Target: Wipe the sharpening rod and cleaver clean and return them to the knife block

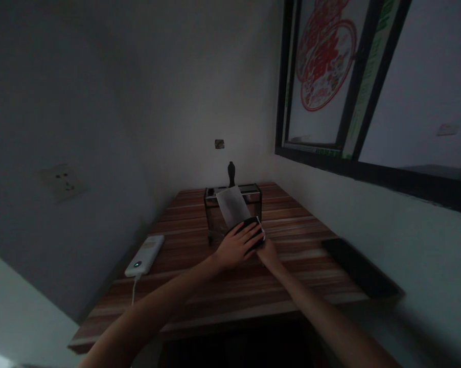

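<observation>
A broad grey rectangular blade, which looks like a cleaver [233, 205], tilts up and to the left in front of me. My left hand [236, 245] lies over its lower end, fingers pressed across a black piece [249, 223] that looks like cloth. Beneath and to the right, my right hand [267, 251] grips the lower end; its fingers and the cleaver's handle are mostly hidden. Just behind the blade stands a dark-framed knife rack [256, 196]. One black knife handle [231, 173] sticks up from it.
The wood-grain table [184, 225] reaches to the walls. A white power bank [145, 255] with a cable lies at left, and a flat black object [363, 267] lies along the right edge. A dark-framed window [315, 158] sits above on the right; a socket [64, 182] is on the left wall.
</observation>
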Demonstrator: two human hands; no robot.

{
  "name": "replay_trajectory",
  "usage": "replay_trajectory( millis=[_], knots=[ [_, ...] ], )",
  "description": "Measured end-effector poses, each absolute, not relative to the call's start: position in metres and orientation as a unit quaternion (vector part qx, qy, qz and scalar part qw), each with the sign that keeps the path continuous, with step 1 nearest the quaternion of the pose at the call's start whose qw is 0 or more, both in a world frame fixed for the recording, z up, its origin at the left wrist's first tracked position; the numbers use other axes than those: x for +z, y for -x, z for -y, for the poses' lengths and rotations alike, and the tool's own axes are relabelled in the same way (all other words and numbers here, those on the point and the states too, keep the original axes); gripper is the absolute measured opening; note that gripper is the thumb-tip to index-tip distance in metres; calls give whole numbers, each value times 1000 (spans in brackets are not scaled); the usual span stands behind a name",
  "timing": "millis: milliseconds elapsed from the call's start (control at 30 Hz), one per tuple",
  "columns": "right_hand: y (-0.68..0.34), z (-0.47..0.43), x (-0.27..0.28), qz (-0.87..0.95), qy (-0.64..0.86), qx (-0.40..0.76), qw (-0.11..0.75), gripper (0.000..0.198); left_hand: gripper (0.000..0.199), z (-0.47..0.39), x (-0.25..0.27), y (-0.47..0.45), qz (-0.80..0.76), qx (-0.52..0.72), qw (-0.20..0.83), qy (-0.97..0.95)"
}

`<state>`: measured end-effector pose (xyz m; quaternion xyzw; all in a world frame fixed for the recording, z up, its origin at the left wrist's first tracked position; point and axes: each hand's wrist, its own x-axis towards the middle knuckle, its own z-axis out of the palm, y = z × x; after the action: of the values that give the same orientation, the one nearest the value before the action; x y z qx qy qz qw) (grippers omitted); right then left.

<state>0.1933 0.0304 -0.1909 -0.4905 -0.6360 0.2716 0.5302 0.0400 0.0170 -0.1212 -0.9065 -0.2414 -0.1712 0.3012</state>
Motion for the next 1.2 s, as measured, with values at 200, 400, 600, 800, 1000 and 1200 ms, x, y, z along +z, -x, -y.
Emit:
replay_trajectory(
  millis=[200, 400, 600, 800, 1000, 1200],
  knots=[
    [-192, -32, -196, 602, 504, 287, 549, 26, 52, -10, -126, -43, 234, -167, 283, 915],
    [-193, -32, -197, 595, 505, 294, 552, 23, 52, -11, -125, -42, 230, -167, 283, 916],
    [-193, -31, -195, 602, 510, 286, 544, 24, 52, -13, -124, -40, 224, -167, 271, 921],
    [-195, -31, -191, 631, 509, 271, 518, 22, 52, -20, -119, -35, 219, -169, 271, 922],
    [-196, -29, -187, 642, 505, 270, 510, 14, 51, -27, -105, -29, 235, -172, 281, 915],
    [-195, -30, -187, 644, 508, 249, 515, 18, 51, -39, -89, -20, 239, -163, 285, 914]
  ],
)
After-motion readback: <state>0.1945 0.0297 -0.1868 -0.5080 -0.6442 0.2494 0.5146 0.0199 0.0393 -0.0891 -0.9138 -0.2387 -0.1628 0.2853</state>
